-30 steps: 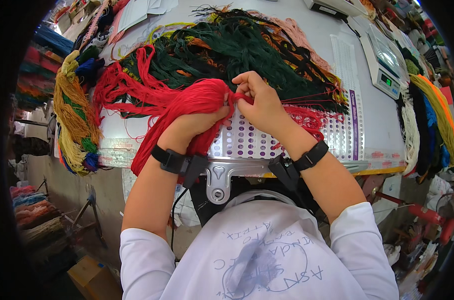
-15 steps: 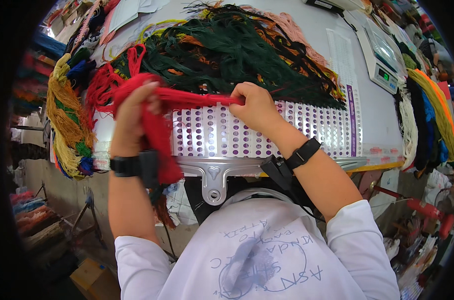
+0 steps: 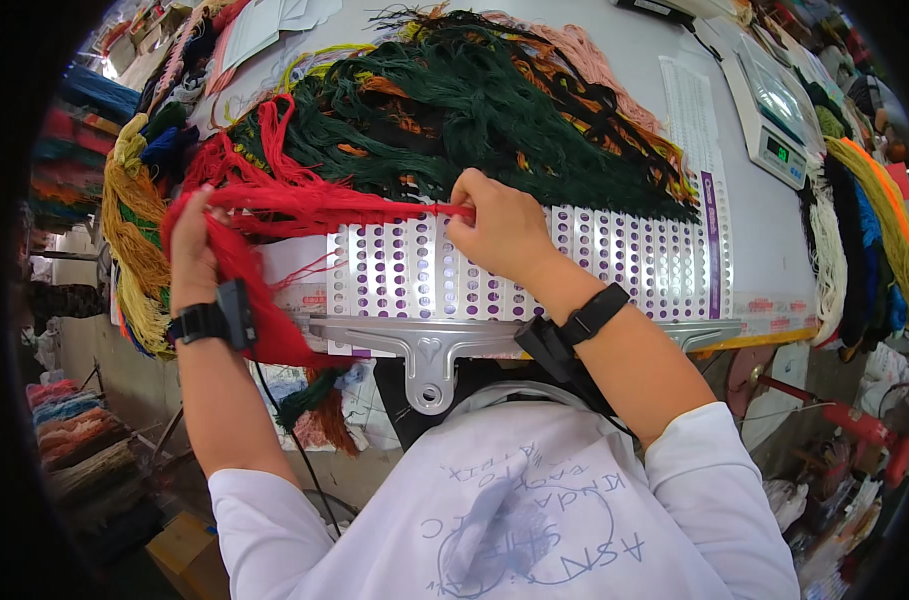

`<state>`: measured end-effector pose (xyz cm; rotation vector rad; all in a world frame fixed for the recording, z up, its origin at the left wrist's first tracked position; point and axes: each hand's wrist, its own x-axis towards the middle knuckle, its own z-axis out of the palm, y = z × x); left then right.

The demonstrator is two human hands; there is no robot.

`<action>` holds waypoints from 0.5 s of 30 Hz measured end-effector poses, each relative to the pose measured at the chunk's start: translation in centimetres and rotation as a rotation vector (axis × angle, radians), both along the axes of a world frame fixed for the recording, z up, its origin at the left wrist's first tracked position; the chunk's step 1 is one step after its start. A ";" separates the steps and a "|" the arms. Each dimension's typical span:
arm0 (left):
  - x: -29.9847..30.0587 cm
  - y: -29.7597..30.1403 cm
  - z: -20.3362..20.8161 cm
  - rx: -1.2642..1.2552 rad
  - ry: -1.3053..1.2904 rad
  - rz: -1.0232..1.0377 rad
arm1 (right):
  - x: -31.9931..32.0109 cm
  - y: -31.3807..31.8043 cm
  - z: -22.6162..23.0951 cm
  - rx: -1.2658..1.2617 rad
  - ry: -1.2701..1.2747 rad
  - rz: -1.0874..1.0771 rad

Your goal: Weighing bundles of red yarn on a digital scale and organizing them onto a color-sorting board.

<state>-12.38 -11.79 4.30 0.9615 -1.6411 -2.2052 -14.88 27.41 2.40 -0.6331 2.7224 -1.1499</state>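
Note:
A long hank of red thread (image 3: 305, 208) stretches between my two hands over the near left of the table. My left hand (image 3: 193, 245) is closed round its thick, loose end, and part of the hank drapes down past that wrist over the table edge. My right hand (image 3: 500, 222) pinches the narrow end of the same strands. Beneath my right hand lies a white card with rows of punched holes (image 3: 595, 255). Beyond both hands spreads a pile of dark green thread (image 3: 475, 110), with black, orange and yellow strands mixed in.
A metal clip bar (image 3: 430, 335) runs along the near table edge. Digital scales (image 3: 775, 120) stand at the far right. Coloured hanks hang over both sides: ochre ones (image 3: 140, 230) left, a white one (image 3: 825, 265) right. Papers (image 3: 265, 25) lie at the back left.
My left hand has moved left and down with the red thread, drawing the strands longer and fanning them out. My right hand has shifted only slightly and keeps its pinch.

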 end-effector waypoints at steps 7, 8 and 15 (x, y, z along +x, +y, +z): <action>-4.2 -3.4 6.4 -0.434 0.257 0.200 | 0.8 -0.4 -0.1 0.018 0.136 -0.010; -4.1 -3.4 6.3 -0.439 0.263 0.202 | 0.7 -0.5 0.1 -0.026 0.104 -0.008; 1.1 16.1 8.4 0.005 0.214 -0.472 | 1.0 0.1 1.0 -0.506 -0.295 -0.065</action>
